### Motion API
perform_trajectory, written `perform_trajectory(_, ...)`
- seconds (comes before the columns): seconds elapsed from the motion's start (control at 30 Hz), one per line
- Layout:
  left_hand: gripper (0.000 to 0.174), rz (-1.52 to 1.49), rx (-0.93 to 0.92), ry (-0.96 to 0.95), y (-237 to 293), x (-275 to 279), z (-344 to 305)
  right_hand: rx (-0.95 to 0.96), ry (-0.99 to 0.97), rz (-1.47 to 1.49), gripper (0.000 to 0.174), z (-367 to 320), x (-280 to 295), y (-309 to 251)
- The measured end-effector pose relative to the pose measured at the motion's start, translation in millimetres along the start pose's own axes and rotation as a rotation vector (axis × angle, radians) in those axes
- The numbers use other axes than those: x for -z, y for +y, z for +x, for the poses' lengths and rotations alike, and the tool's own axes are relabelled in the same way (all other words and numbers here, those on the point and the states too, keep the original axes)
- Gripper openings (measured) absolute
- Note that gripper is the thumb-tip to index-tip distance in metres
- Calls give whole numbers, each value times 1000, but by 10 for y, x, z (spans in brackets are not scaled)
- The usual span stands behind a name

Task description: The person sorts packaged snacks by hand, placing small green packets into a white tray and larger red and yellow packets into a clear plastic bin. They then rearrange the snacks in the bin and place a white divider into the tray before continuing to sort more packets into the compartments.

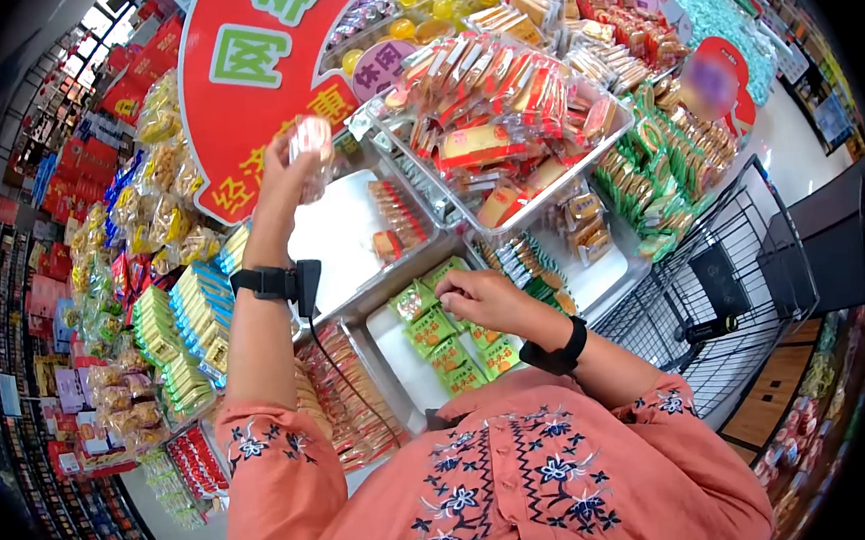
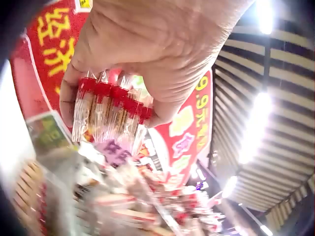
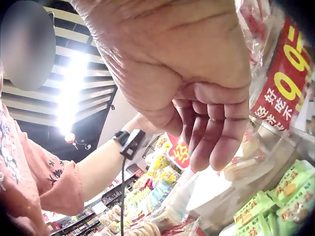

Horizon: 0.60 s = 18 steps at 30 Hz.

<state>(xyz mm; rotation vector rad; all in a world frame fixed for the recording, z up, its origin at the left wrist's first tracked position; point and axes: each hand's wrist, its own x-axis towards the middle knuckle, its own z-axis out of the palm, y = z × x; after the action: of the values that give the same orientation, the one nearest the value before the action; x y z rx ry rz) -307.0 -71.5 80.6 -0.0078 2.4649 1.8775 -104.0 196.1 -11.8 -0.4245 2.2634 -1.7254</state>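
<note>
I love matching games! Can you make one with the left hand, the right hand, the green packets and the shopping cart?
1 left hand
2 right hand
3 green packets
4 shopping cart

a black wire, on the right
b lying in a white tray
c raised, holding red-topped packets
d curled, holding nothing

Pairs: 1-c, 2-d, 3-b, 4-a

— Positions of the hands?
— Left hand (image 1: pixel 286 180) raised, gripping a bundle of wrapped snacks (image 1: pixel 312 150) in front of the sign (image 1: pixel 238 73). Right hand (image 1: pixel 490 301) lower and to its right, just over the row of packets (image 1: pixel 437 340) lying in the lower tray (image 1: pixel 405 372).
— Surroundings?
— A heaped tray (image 1: pixel 567 185) sits above and behind the right hand. A sparsely filled tray (image 1: pixel 344 226) lies between the two hands. Shopping cart (image 1: pixel 743 258) to the right, stocked shelves (image 1: pixel 171 328) to the left.
</note>
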Motion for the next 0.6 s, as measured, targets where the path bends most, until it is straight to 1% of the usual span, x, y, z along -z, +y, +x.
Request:
perform_trajectory(0.03,79,-48,-14,2,188,-89,-81,10,0,-14,23,-3,-8,-23)
perform_trajectory(0.1,80,-243,-165,-75,276,-256,-44,55,-24,-64,23,3,-21,-31)
perform_trajectory(0.17,79,-289,-182,-66,436,-469,-46,92,-29,-77,23,-1,-31,-36)
perform_trajectory(0.23,78,-368,-149,-62,547,-687,-26,116,-16,-52,23,-31,-49,-43)
perform_trajectory(0.27,78,-407,-132,-59,592,-783,-12,68,-26,-45,24,-54,-32,-75)
perform_trajectory(0.37,82,-515,-172,-113,551,-1036,129,-44,-42,-22,26,-112,43,-191)
perform_trajectory(0.4,89,-382,-155,-131,633,-1085,27,-63,-38,-13,26,-134,58,-189)
perform_trajectory(0.43,86,-287,-142,-85,613,-1131,3,-84,-33,-3,26,-161,65,-177)
perform_trajectory(0.5,80,-95,-119,4,559,-1191,-8,-48,-17,-7,26,-184,83,-123)
perform_trajectory(0.53,85,-87,-139,-40,527,-1177,-3,-29,-7,-11,26,-182,91,-104)
perform_trajectory(0.6,89,-47,-166,-45,426,-1157,37,-25,-8,-23,26,-182,98,-97)
